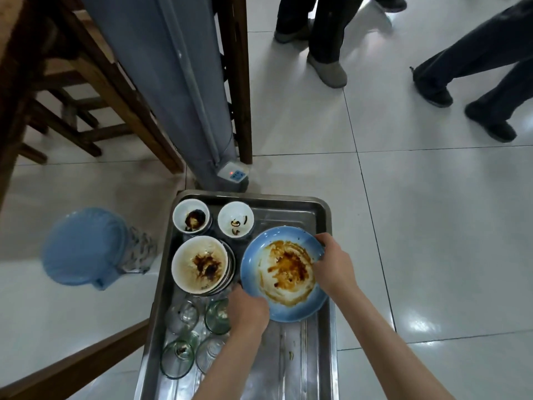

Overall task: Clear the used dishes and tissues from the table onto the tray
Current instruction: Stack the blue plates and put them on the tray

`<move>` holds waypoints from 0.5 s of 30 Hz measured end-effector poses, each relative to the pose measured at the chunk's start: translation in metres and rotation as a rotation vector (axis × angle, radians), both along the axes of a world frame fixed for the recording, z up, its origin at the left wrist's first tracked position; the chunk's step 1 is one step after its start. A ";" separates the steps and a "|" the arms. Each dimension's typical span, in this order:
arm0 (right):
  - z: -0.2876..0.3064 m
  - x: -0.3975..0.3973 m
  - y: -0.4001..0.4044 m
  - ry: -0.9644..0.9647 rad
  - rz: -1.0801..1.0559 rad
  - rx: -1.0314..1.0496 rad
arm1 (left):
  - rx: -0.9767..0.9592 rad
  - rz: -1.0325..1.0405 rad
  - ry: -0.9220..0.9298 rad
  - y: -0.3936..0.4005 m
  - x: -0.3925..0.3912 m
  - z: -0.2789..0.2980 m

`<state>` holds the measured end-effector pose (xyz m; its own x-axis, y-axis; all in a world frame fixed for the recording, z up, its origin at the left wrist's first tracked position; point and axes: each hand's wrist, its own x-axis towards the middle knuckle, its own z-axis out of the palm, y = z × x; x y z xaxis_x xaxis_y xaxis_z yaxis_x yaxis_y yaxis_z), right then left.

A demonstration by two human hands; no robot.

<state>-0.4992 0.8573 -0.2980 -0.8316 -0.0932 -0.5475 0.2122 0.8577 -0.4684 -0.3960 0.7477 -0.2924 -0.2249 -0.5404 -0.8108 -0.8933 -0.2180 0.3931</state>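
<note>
Both hands on the blue plate now, left hand gripping the near rim, right hand curled over the far edge, plate hovering tilted above the steel tray. Tight spot (stacked white plates just beside, glasses close by). Risk: the greasy rim slips, or it clips that stack coming down.
</note>
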 end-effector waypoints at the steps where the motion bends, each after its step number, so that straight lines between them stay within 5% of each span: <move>1: -0.001 -0.002 -0.003 -0.002 0.027 0.024 | 0.005 0.012 0.000 0.000 -0.002 -0.002; 15: -0.011 -0.016 -0.025 -0.059 0.206 0.176 | 0.007 0.014 -0.047 -0.004 -0.011 -0.027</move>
